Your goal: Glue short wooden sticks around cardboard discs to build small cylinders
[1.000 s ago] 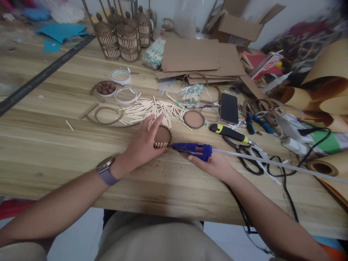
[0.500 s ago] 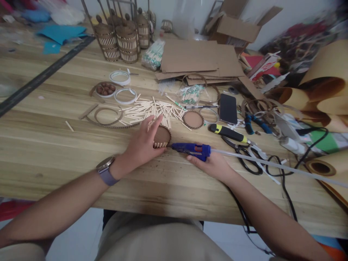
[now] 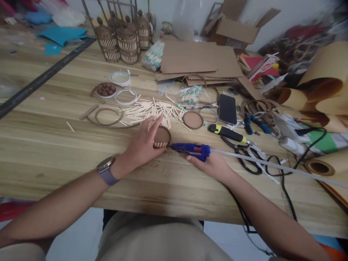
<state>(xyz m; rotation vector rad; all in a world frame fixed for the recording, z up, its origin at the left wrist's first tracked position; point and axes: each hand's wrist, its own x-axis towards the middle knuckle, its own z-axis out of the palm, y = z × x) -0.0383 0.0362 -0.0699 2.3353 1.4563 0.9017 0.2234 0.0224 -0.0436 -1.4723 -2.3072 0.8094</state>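
Observation:
A round brown cardboard base [image 3: 162,136], with short wooden sticks standing along its near rim, sits on the table in the grip of my left hand [image 3: 141,141]. My thumb presses at the near edge while the fingers reach over the left side and hide part of it. My right hand [image 3: 210,165] is wrapped round a blue glue gun [image 3: 190,149], whose nozzle points left at the base's near right rim. A long clear glue stick [image 3: 252,158] sticks out of the gun's back. Just beyond the base lies a pile of short wooden sticks [image 3: 152,110].
A second round base [image 3: 193,120], a phone [image 3: 227,108], a yellow-black cutter [image 3: 227,132], black scissors [image 3: 246,159] and blue-handled pliers [image 3: 257,124] lie to the right. Tape rolls [image 3: 125,96] and a bowl of brown beads [image 3: 106,90] are left. Finished lanterns [image 3: 127,45] stand behind.
Both hands, the base and the glue gun hold nearly the same places. Only a very slight shift of the view shows.

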